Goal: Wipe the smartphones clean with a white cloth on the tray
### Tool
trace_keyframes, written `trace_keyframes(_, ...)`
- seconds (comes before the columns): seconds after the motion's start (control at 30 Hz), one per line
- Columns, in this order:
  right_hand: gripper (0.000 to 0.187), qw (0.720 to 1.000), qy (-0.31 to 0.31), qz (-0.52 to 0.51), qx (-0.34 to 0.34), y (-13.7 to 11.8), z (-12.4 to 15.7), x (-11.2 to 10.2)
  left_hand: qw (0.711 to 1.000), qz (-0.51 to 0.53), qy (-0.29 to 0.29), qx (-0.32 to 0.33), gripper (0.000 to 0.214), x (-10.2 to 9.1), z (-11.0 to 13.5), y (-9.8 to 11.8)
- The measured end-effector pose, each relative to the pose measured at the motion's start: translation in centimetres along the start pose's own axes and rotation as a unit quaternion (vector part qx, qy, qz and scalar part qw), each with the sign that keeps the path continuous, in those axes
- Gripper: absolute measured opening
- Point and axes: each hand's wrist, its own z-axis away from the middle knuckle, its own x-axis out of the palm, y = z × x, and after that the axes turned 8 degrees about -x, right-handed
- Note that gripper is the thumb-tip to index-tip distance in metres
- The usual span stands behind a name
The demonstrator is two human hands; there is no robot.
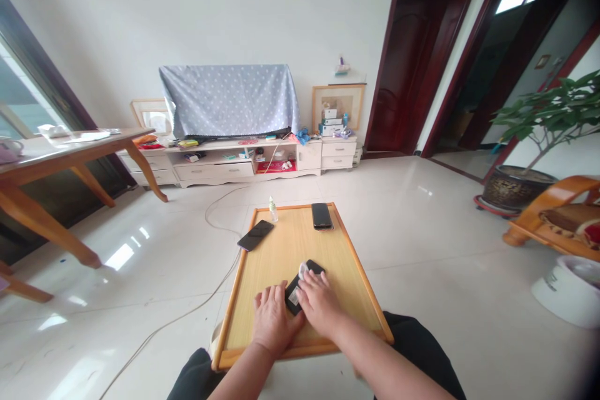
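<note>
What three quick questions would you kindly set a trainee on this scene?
1. How many phones lie on the tray clear of the hands?
2. Which is over the white scrap on the black device: the left hand or the right hand?
3. True or false: a spotted cloth hangs over something on the low cabinet.

Key: 1 two; 2 the right hand; 3 true.
</note>
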Motion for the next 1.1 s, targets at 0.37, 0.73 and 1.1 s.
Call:
trace_keyframes(0.37, 0.051, 0.997, -0.029, 0.059, 0.037, 1.1, 0.1, -1.7, 0.998, 0.056, -0.01, 0.008, 0.068, 1.3, 0.0, -1.3)
trace_keyframes(0.73, 0.051, 0.997, -0.051, 0.052, 0.031, 0.6, -1.6, -0.8, 0.997, 0.082, 0.005, 0.0, 0.079, 2.0, 0.1, -1.7)
trace_keyframes(1.1, 0.052, 0.996, -0.06, 0.055, 0.048, 2.2, -3.5, -0.1, 0.997, 0.08, 0.001, -0.006, 0.08, 2.0, -0.1, -1.7)
